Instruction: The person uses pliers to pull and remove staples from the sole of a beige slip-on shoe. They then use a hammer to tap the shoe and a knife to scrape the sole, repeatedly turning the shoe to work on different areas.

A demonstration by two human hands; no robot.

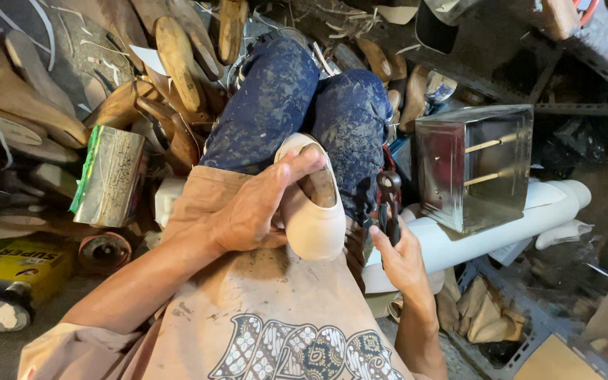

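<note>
My left hand (258,204) grips a cream shoe upper (314,225) stretched over a wooden last, resting on my lap against my blue stained trousers (283,98). The thumb reaches over the shoe's open top, where brown wood shows. To the right of the shoe, my right hand (402,257) holds dark pincers (389,204), jaws pointing up beside my knee. The two hands are a short way apart.
Many wooden shoe lasts (177,60) lie piled at the upper left. A dented metal tin (110,176) and a yellow can (19,264) sit at the left. A shiny metal box (473,165) rests on a white roll (501,229) at the right.
</note>
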